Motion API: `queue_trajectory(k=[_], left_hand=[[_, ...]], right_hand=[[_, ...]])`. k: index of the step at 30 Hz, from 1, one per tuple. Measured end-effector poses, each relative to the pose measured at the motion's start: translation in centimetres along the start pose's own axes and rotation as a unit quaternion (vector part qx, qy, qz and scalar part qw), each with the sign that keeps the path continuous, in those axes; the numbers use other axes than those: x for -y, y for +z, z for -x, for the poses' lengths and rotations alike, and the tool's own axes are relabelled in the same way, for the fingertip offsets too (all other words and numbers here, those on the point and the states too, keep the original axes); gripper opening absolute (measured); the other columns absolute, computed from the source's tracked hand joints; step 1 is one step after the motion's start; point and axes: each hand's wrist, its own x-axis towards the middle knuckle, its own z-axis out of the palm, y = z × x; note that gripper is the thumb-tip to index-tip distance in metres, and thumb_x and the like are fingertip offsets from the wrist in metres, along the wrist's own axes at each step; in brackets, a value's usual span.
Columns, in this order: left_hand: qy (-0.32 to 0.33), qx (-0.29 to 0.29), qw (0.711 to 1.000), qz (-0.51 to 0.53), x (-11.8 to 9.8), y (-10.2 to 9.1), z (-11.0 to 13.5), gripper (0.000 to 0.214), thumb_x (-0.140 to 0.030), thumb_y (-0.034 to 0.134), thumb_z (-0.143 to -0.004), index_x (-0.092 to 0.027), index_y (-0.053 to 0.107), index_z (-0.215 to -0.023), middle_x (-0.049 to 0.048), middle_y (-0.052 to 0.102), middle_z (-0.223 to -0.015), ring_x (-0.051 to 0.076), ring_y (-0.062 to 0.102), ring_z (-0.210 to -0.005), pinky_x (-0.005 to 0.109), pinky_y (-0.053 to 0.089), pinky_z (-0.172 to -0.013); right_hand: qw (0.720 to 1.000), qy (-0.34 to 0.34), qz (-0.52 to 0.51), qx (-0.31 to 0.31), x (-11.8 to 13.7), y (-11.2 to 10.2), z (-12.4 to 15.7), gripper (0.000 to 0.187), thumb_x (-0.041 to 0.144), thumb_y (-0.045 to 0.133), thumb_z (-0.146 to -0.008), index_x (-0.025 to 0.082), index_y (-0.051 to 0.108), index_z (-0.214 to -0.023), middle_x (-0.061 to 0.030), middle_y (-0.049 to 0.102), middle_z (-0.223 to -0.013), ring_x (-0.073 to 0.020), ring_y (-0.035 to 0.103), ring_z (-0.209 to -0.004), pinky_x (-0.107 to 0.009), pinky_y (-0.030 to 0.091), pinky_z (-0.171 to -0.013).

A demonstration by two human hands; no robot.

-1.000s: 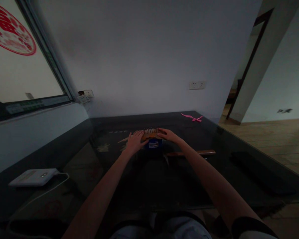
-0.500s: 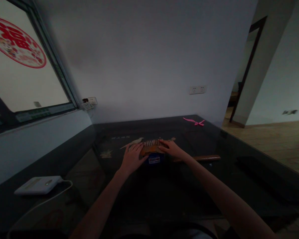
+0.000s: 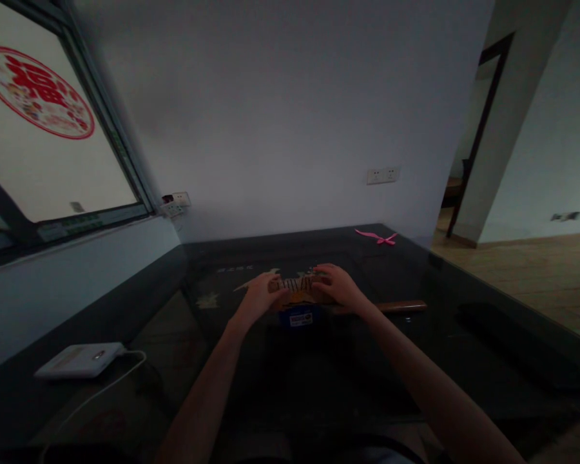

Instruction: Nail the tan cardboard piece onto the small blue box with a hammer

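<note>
A small package (image 3: 300, 316) with a blue front, a white printed label and an orange-tan top crossed by dark stripes sits on the dark table in front of me. My left hand (image 3: 265, 293) grips its left side, the fingers curled over the top edge and the thumb toward me. On the other side, my right hand (image 3: 336, 285) holds the right end with bent fingers. The dim light hides what kind of package it is. Past my right wrist lies a brown stick (image 3: 402, 306), partly covered by my forearm.
The dark glossy table (image 3: 290, 380) carries a white power bank (image 3: 83, 359) with a white cable at left. A pink ribbon-like piece (image 3: 381, 238) lies at the far right corner. A long black object (image 3: 512, 345) rests along the right side. Wall and window stand behind and left.
Both hands have shifted slightly on the package, their fingers more bent, and more of its striped top shows. The package sits a little lower in view; the camera has moved slightly.
</note>
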Motion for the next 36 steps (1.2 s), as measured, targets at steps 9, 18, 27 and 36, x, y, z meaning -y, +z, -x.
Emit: queue_trajectory(k=[9, 18, 27, 36], left_hand=[[-0.044, 0.053, 0.993, 0.099, -0.5, -0.2, -0.5, 0.017, -0.024, 0.064, -0.072, -0.018, 0.074, -0.084, 0.0039, 0.073, -0.082, 0.021, 0.066, -0.078, 0.028, 0.047, -0.070], [0.006, 0.034, 0.998, 0.059, 0.6, 0.8, -0.8, 0.019, -0.032, 0.061, -0.077, -0.017, 0.074, -0.078, 0.0018, 0.069, -0.073, 0.016, 0.059, -0.069, 0.026, 0.040, -0.065], [0.037, 0.018, 0.999, 0.005, 0.8, 1.3, -0.7, 0.021, -0.032, 0.057, -0.081, -0.019, 0.073, -0.081, 0.0027, 0.069, -0.077, 0.017, 0.060, -0.073, 0.026, 0.038, -0.065], [0.041, 0.022, 0.999, -0.002, 0.6, 0.8, -0.4, 0.020, -0.030, 0.057, -0.081, -0.018, 0.073, -0.079, 0.0035, 0.068, -0.077, 0.016, 0.060, -0.075, 0.024, 0.039, -0.065]], right_hand=[[0.997, 0.005, -0.038, 0.066, 1.3, 1.3, -1.2, 0.017, 0.019, 0.067, -0.072, 0.018, 0.075, -0.087, -0.0051, 0.074, -0.083, -0.0188, 0.066, -0.073, -0.027, 0.048, -0.066], [0.999, 0.031, -0.043, 0.013, 1.3, 2.0, -0.9, 0.013, 0.024, 0.065, -0.073, 0.016, 0.075, -0.075, -0.0068, 0.072, -0.077, -0.0182, 0.062, -0.070, -0.027, 0.044, -0.065], [0.990, 0.046, -0.126, -0.054, 2.2, 0.6, -0.7, 0.025, 0.035, 0.060, -0.076, 0.013, 0.072, -0.073, -0.0062, 0.070, -0.072, -0.0179, 0.060, -0.069, -0.026, 0.041, -0.060], [0.972, -0.025, -0.218, 0.082, 5.7, 3.7, 0.7, 0.019, 0.028, 0.065, -0.072, 0.013, 0.064, -0.059, 0.0024, 0.058, -0.055, -0.0108, 0.051, -0.056, -0.020, 0.037, -0.052]])
